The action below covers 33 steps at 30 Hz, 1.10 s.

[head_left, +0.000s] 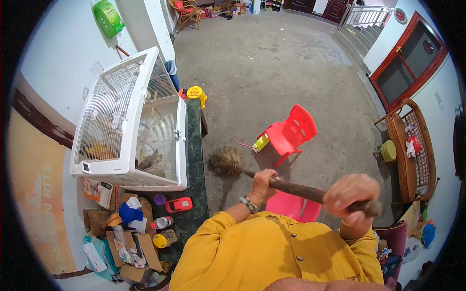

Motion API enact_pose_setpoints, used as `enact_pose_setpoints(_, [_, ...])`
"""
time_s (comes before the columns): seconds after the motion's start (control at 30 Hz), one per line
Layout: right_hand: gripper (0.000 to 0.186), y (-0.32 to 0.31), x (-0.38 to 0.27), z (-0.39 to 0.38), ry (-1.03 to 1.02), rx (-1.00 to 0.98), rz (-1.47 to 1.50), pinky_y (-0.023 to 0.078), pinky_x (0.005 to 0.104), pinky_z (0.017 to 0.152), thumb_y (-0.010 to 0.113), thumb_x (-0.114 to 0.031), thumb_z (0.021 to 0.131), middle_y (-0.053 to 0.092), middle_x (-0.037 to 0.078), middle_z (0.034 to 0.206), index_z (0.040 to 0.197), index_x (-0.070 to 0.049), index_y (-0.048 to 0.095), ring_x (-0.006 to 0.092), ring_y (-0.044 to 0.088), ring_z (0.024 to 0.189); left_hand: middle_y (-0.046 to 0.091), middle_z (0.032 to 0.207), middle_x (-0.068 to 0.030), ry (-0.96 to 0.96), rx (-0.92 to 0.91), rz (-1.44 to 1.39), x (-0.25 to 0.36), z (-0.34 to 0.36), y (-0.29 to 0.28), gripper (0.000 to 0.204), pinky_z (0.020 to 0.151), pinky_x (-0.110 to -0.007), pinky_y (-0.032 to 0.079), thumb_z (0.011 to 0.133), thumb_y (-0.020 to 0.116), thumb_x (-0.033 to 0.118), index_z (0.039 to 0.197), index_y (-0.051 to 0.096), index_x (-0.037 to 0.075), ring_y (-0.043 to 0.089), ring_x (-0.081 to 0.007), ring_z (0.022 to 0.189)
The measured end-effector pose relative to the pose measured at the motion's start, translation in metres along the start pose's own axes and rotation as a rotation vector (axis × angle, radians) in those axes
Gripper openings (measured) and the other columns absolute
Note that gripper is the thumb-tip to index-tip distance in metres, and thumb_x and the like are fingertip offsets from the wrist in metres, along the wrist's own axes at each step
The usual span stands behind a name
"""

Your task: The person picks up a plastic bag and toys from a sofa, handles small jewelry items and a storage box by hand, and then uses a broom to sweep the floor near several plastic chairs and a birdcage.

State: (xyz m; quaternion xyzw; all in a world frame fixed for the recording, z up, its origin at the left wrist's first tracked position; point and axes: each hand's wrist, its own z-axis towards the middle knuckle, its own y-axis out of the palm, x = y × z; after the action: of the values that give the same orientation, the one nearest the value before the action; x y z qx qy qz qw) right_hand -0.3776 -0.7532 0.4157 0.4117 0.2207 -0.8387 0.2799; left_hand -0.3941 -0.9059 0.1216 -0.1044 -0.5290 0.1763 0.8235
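Both my hands are closed round the brown wooden handle (303, 190) of a mop. It runs from the lower right toward the middle left, and its shaggy brown head (226, 161) is at the concrete floor, beside the dark green counter. My left hand (263, 186), with a beaded bracelet at the wrist, grips partway along the handle. My right hand (350, 196) is wrapped near the handle's thick end and looks slightly blurred. Below the handle, close to my body, a pink plastic seat (293, 208) is partly hidden.
A small red chair (292, 130) stands ahead, with a yellow-green box (260, 143) beside its legs. On the left, a white wire cage (128, 126) sits on the dark green counter (195, 194) near a red toy car (179, 204). A wicker bench (405, 145) lines the right wall.
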Motion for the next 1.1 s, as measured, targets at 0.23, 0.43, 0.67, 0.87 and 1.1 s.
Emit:
enact_pose_setpoints(0.23, [0.033,-0.051,0.042,0.022,0.200,0.218,0.391,0.038,0.0288,0.041,0.068,-0.023,0.079,0.049,0.006,0.050,0.081,0.008,0.059,0.0147,0.046,0.041,0.059,0.074,-0.0144,-0.216,-0.146,-0.096,-0.015,0.005,0.010,0.008,0.061,-0.048,0.045,0.070,0.060,0.006,0.076,0.054,0.007,0.057,-0.0397,0.073])
enact_pose_setpoints(0.43, [0.016,-0.037,0.067,0.049,0.043,0.056,0.097,0.037,0.0315,0.041,0.062,-0.013,0.077,0.049,0.003,0.051,0.079,0.002,0.061,0.0162,0.045,0.039,0.061,0.077,-0.0143,-0.049,0.152,-0.052,-0.057,0.072,0.040,0.010,0.065,-0.041,0.049,0.073,0.061,0.007,0.083,0.060,0.005,0.059,-0.0361,0.075])
enact_pose_setpoints(0.67, [0.010,-0.049,0.077,0.031,-0.089,-0.252,-0.145,0.036,0.0349,0.039,0.061,-0.006,0.075,0.050,0.005,0.053,0.080,0.003,0.060,0.0216,0.046,0.040,0.059,0.074,-0.0102,0.013,0.153,0.073,-0.078,0.116,0.052,0.020,0.067,-0.038,0.046,0.068,0.067,0.005,0.088,0.060,0.006,0.059,-0.0284,0.072])
enact_pose_setpoints(0.87, [0.014,-0.111,0.046,0.040,-0.037,-0.212,0.299,0.042,0.0303,0.040,0.061,-0.009,0.079,0.050,0.003,0.052,0.084,0.004,0.056,0.0166,0.048,0.040,0.060,0.075,-0.0084,0.009,0.079,0.192,-0.029,0.084,0.030,0.014,0.071,-0.040,0.042,0.069,0.064,0.008,0.082,0.058,0.009,0.058,-0.0301,0.074])
enact_pose_setpoints(1.1, [0.021,-0.083,0.128,0.061,0.189,-0.041,0.437,0.041,0.0332,0.046,0.060,-0.017,0.078,0.047,0.002,0.051,0.084,0.002,0.054,0.0129,0.043,0.040,0.061,0.077,-0.0091,-0.182,0.144,0.253,-0.068,0.029,-0.017,0.016,0.075,-0.041,0.042,0.071,0.061,0.005,0.086,0.059,0.008,0.059,-0.0303,0.078])
